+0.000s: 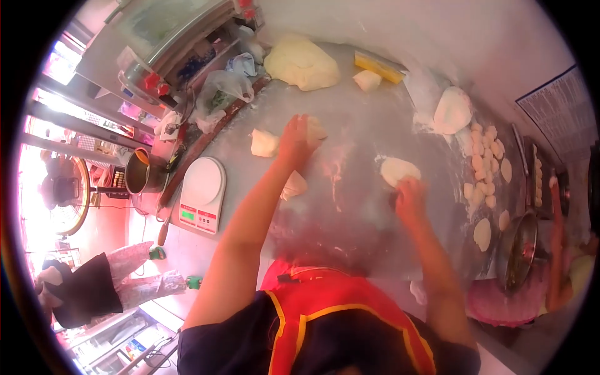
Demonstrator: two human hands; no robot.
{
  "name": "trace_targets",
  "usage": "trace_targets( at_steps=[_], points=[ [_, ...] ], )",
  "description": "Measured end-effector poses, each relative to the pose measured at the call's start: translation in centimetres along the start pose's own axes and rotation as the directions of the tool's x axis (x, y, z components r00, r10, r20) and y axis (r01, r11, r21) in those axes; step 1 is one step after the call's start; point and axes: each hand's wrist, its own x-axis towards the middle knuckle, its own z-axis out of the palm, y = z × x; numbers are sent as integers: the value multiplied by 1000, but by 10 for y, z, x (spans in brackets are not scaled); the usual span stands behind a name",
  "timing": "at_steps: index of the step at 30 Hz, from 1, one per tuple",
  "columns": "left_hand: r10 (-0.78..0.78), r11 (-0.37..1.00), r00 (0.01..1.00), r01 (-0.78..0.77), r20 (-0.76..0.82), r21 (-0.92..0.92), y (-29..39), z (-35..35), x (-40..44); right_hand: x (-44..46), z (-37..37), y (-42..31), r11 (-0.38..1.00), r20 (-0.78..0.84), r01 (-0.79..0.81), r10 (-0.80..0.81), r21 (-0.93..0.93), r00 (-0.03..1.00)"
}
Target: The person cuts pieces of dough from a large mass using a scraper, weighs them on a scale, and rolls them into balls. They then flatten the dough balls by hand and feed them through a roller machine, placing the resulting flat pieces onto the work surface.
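My left hand is closed on a dough piece at the middle of the floured grey worktop. Close by its left side sits a pale dough chunk, and another dough chunk lies under the forearm. Farther right, my right hand has its fingers curled at the near edge of a flattened oval dough piece. The fingertips and a small dark patch beside them are too blurred to make out. A large dough mound rests at the back.
A white kitchen scale stands left, near a metal pot. Several small dough balls and a big floured dough lump lie right. A yellow box is at the back wall. At far right, another person's arm reaches past a metal bowl.
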Motion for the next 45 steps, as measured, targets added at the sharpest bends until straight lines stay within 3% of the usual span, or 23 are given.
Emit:
trace_targets(
  at_steps=[2,3,6,9,14,16,19,22,25,28,32,34,37,41,43,45],
  points=[
    [-106,994,973,96,203,61,1,-3,9,0,13,10,998,-123,8,0,69,992],
    [-163,986,937,140,308,96,9,-9,12,1,17,6,999,-93,-12,15,33,996],
    [-255,967,875,222,411,125,19,-6,18,0,29,-10,997,-36,-80,79,-19,996],
    [-71,996,824,85,562,0,29,11,-8,-7,30,-14,989,-35,-107,111,103,993],
    [17,1000,868,-12,497,-13,40,38,-47,17,42,-66,887,-40,-47,73,459,997],
    [-3,1000,888,-9,459,24,38,51,-43,46,38,-107,699,20,-118,147,705,989],
    [-18,997,912,-16,410,79,44,69,-42,90,29,-146,397,141,-224,228,890,963],
    [-17,994,925,-25,380,105,56,78,-55,91,27,-150,465,131,-233,242,854,962],
    [-26,992,930,-21,367,122,55,84,-58,70,84,-115,755,-40,-23,65,655,997],
    [-36,991,931,-15,364,134,47,96,-41,87,92,-105,818,84,-154,129,554,988],
    [-46,989,930,-9,365,149,37,107,-16,116,105,-93,899,29,-135,135,417,990],
    [-47,989,930,-8,363,149,32,109,-9,120,110,-89,934,28,-157,156,322,987],
    [-50,990,930,-1,363,138,31,108,-7,124,113,-84,914,34,-177,177,364,984],
    [-78,993,931,41,356,111,15,83,-10,123,120,-54,878,38,-55,42,476,998],
    [-75,994,933,42,352,101,15,68,-27,100,77,-74,891,135,-87,29,446,990],
    [-43,997,938,18,344,75,27,61,-46,84,78,-80,870,162,-212,154,446,975]
  ],
)
